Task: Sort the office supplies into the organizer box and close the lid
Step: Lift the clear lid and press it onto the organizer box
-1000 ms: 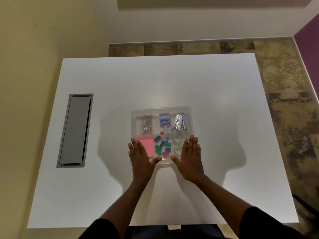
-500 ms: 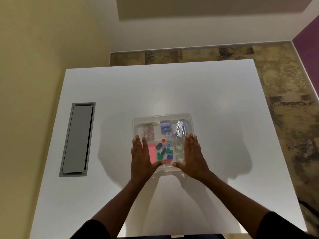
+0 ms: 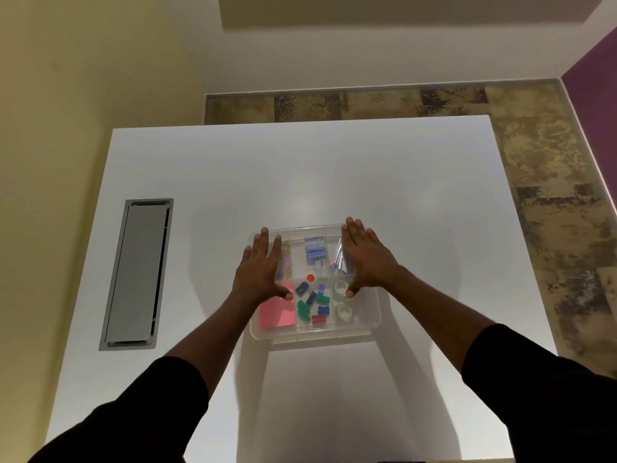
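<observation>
A clear plastic organizer box [image 3: 370, 324] sits in the middle of the white table, its transparent lid lying on top. Through the lid I see pink sticky notes [image 3: 277, 312], coloured binder clips [image 3: 314, 304], clear tape rolls [image 3: 344, 310], blue staple boxes [image 3: 315, 250] and coloured paper clips [image 3: 286, 262]. My left hand [image 3: 259, 269] lies flat, fingers spread, on the lid's far left part. My right hand [image 3: 364, 257] lies flat on the far right part. Both palms press on the lid and grip nothing.
A grey cable hatch [image 3: 137, 274] is set into the white table [image 3: 400, 182] at the left. Patterned brown floor [image 3: 551, 182] lies beyond the table's far and right edges. A yellow wall stands at the left.
Both hands have slid from the near edge of the lid to its far half, staying flat on it. The camera view has shifted, so the box looks lower in frame.
</observation>
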Demonstrator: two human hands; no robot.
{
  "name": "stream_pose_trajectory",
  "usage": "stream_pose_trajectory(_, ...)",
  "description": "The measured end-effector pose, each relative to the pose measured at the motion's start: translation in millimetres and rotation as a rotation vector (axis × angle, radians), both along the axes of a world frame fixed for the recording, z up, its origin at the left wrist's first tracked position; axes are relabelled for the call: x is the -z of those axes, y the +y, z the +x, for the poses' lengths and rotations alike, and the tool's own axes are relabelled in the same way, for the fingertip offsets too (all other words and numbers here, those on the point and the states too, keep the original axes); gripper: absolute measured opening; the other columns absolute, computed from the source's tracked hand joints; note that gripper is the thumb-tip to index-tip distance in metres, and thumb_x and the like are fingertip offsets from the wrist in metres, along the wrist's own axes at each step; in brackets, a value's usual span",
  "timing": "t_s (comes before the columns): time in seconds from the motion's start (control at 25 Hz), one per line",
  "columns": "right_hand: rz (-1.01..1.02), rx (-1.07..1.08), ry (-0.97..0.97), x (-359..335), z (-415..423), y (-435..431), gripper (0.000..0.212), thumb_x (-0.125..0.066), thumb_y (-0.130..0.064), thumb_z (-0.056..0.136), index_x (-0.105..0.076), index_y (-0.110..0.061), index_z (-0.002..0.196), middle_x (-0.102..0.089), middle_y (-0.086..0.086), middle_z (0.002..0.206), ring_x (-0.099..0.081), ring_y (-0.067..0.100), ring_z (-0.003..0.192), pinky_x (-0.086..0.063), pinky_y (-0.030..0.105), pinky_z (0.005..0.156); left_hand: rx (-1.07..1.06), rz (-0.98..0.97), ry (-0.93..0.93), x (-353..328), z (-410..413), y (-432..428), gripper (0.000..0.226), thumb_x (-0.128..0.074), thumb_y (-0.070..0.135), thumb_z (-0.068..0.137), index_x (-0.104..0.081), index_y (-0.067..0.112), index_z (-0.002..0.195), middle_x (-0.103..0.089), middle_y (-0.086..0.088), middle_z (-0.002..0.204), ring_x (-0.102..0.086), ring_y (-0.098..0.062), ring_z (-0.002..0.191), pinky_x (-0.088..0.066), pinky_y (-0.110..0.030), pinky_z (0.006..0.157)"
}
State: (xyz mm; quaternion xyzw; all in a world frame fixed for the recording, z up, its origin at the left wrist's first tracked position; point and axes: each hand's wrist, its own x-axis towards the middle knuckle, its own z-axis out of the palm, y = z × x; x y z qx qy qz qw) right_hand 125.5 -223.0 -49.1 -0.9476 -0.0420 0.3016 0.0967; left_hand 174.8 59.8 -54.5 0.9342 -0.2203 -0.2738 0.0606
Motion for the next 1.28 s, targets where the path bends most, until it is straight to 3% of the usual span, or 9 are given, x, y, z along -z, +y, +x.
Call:
stream_pose_trajectory(0.2, -0.013, -0.002, -0.052, -8, 4, -1, 0.164, -0.095, -0.068, 0.053, 0.007, -0.005, 0.166, 0.009, 0.015, 0.176, 0.009, 0.031, 0.163, 0.001, 0.045, 0.132, -0.021, 0.007, -0.009, -7, 3, -3, 0.152, -0.09, 0.071, 0.057, 0.004, 0.026, 0.167, 0.015, -0.013, 0.176, 0.005, -0.041, 0.163, -0.019, -0.057, 0.129)
stream_pose_trajectory(0.4, -0.02, -0.007, -0.079, -12, -6, -5, 0.167, -0.088, -0.078, 0.053, 0.013, -0.006, 0.165, 0.017, 0.013, 0.175, 0.015, 0.029, 0.162, -0.001, 0.049, 0.134, -0.007, 0.002, 0.001, -12, -1, -4, 0.15, -0.089, 0.068, 0.063, 0.008, 0.018, 0.167, 0.021, -0.015, 0.174, 0.012, -0.038, 0.162, -0.011, -0.057, 0.132)
stream_pose_trajectory(0.52, 0.02, 0.059, -0.078, -14, -24, -11, 0.163, -0.081, -0.083, 0.059, 0.018, -0.006, 0.163, 0.023, 0.014, 0.173, 0.021, 0.03, 0.161, 0.0, 0.048, 0.133, -0.045, -0.049, 0.005, -7, -17, 10, 0.15, -0.086, 0.068, 0.067, 0.012, 0.014, 0.166, 0.021, -0.014, 0.174, 0.011, -0.034, 0.163, -0.015, -0.058, 0.132)
stream_pose_trajectory(0.68, 0.085, 0.083, 0.011, -19, -74, -14, 0.157, -0.087, -0.07, 0.065, 0.02, -0.007, 0.163, 0.026, 0.013, 0.172, 0.023, 0.029, 0.16, 0.007, 0.04, 0.128, -0.037, -0.034, 0.033, -3, -59, 42, 0.145, -0.086, 0.062, 0.072, 0.009, 0.004, 0.165, 0.017, -0.017, 0.174, 0.01, -0.033, 0.163, -0.014, -0.056, 0.133)
stream_pose_trajectory(0.96, 0.072, 0.072, -0.029, -6, -111, -8, 0.15, -0.094, -0.048, 0.069, 0.016, -0.005, 0.163, 0.029, 0.012, 0.166, 0.015, 0.032, 0.161, -0.01, 0.049, 0.133, -0.098, -0.113, 0.06, 6, -92, 52, 0.131, -0.087, 0.047, 0.079, 0.001, 0.002, 0.166, 0.009, -0.016, 0.175, 0.004, -0.033, 0.163, -0.012, -0.053, 0.131)
stream_pose_trajectory(1.08, 0.037, 0.069, -0.057, -4, -113, -7, 0.149, -0.094, -0.048, 0.068, 0.012, -0.005, 0.164, 0.02, 0.015, 0.172, 0.011, 0.032, 0.162, -0.006, 0.046, 0.133, -0.135, -0.136, 0.007, 12, -100, 53, 0.124, -0.089, 0.038, 0.078, -0.009, 0.0, 0.165, -0.003, -0.019, 0.174, -0.004, -0.036, 0.163, -0.022, -0.059, 0.13)
stream_pose_trajectory(1.28, -0.072, 0.006, -0.094, -10, -113, -5, 0.148, -0.091, -0.056, 0.069, 0.009, -0.004, 0.164, 0.012, 0.018, 0.174, 0.009, 0.033, 0.162, -0.003, 0.046, 0.133, -0.058, -0.061, -0.082, 13, -101, 56, 0.123, -0.084, 0.055, 0.077, -0.017, -0.003, 0.163, -0.015, -0.025, 0.172, -0.015, -0.039, 0.161, -0.012, -0.048, 0.126)
